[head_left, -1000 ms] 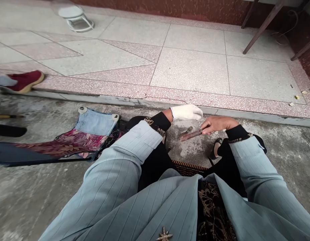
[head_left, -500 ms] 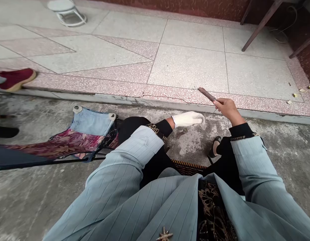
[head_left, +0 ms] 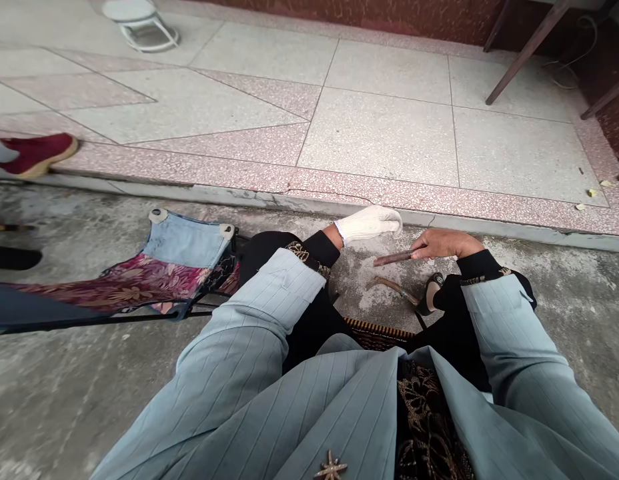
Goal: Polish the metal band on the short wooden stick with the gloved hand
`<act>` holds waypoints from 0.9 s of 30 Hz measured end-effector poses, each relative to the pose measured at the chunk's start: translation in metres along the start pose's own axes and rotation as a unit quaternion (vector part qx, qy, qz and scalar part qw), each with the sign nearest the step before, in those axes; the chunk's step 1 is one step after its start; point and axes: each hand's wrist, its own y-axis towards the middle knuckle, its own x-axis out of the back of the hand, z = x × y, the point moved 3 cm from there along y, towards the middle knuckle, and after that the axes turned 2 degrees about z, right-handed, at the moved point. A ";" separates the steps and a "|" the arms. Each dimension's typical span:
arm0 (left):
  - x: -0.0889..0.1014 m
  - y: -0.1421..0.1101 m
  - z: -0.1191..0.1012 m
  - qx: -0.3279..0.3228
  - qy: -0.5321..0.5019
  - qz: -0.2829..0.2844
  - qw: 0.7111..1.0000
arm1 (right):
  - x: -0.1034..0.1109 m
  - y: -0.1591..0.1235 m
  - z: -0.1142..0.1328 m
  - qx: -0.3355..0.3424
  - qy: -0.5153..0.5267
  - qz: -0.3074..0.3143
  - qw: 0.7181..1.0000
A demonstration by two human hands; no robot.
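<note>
My left hand (head_left: pixel 370 224), in a white knit glove, is held near the step's edge with its fingers bent together. What it grips, if anything, is hidden. My bare right hand (head_left: pixel 442 244) is closed around one end of a worn brown wooden handle (head_left: pixel 393 258), which points left with its free end toward the glove. The tool's other end is hidden in and behind that hand. Below the handle, a brownish stick-like piece (head_left: pixel 394 287) slants down toward my shoe (head_left: pixel 429 293); its kind is unclear.
A raised tiled step (head_left: pixel 379 133) runs across in front of me. At left stands a folding chair (head_left: pixel 184 247) with patched cloth. A person's red shoe (head_left: pixel 37 153) rests on the step's edge. A white stool (head_left: pixel 144 27) and table legs (head_left: pixel 527 53) stand farther back.
My right hand rose with the handle pointing up and away, with a thin strand near it, then came back down, the handle level again. The gloved hand shifted slightly. The stick-like piece below lies differently.
</note>
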 end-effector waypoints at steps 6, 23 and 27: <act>-0.001 0.004 0.013 0.059 0.032 -0.030 0.997 | 0.015 -0.017 0.009 0.119 0.187 -0.164 0.961; -0.031 0.005 0.011 0.004 0.159 0.079 0.984 | 0.013 0.009 -0.012 -0.141 -0.132 -0.291 0.937; -0.024 0.006 0.013 -0.002 0.172 0.076 0.982 | -0.002 0.013 -0.004 -0.049 -0.092 -0.074 0.992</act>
